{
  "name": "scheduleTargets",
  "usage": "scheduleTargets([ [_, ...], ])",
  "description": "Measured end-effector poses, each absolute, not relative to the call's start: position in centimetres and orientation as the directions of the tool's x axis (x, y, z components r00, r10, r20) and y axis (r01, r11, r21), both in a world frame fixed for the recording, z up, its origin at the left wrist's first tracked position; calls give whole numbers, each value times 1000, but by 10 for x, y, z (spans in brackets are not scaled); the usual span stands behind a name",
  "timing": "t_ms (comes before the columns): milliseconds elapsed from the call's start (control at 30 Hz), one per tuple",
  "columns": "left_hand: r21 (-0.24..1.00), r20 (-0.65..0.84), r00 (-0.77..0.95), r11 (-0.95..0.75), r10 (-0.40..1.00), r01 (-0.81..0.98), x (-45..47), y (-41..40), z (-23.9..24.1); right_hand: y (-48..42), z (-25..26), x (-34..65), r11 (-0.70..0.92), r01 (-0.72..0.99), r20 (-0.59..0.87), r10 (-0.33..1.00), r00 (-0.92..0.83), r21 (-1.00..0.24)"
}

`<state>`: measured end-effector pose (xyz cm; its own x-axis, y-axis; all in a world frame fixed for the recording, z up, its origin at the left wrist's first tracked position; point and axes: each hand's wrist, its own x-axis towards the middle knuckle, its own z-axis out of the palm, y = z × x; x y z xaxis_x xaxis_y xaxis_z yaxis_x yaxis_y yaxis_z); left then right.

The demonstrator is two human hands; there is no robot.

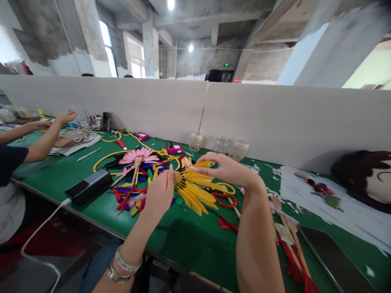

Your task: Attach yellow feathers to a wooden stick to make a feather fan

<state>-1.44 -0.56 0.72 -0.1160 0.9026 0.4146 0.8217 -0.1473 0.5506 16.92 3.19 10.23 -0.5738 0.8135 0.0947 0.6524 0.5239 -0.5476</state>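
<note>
A fan of yellow feathers (197,189) is spread above the green table. My left hand (160,191) grips it at its narrow base, fingers pinched together. Over the upper feathers is my right hand (224,169), its thumb and bent fingers closed on a feather near the top edge. A pink feather fan (139,158) with wooden sticks lies to the left of my left hand. Loose feathers in purple, yellow and other colours are heaped under and around it, with red tassels (124,199) among them. Red-handled scissors (225,199) rest just beyond the yellow feathers, partly covered.
A black box-shaped device (89,186) with a white cable sits at the left front edge. Glass jars (222,144) stand by the partition (275,118). Tasselled sticks (293,244), a dark flat panel (332,260) and papers (345,215) lie right. Another person's arms (45,140) work at left.
</note>
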Motion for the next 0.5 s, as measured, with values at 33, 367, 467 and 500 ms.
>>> scheduleTargets([
  [33, 555, 396, -121, -132, 910, 821, -15, -6, 8, 32, 103, 169, 521, 652, 96, 815, -571, -550],
  [367, 570, 297, -148, -51, 943, 820, -24, -5, 7, 32, 105, 167, 565, 631, 143, 795, -590, -532],
  [467, 558, 310, -161, -42, 937, 829, -24, -6, 7, 33, 102, 167, 573, 650, 127, 791, -599, -499],
  [500, 555, 311, -167, -36, 936, 831, -24, -6, 8, 33, 102, 167, 578, 652, 123, 787, -605, -491],
])
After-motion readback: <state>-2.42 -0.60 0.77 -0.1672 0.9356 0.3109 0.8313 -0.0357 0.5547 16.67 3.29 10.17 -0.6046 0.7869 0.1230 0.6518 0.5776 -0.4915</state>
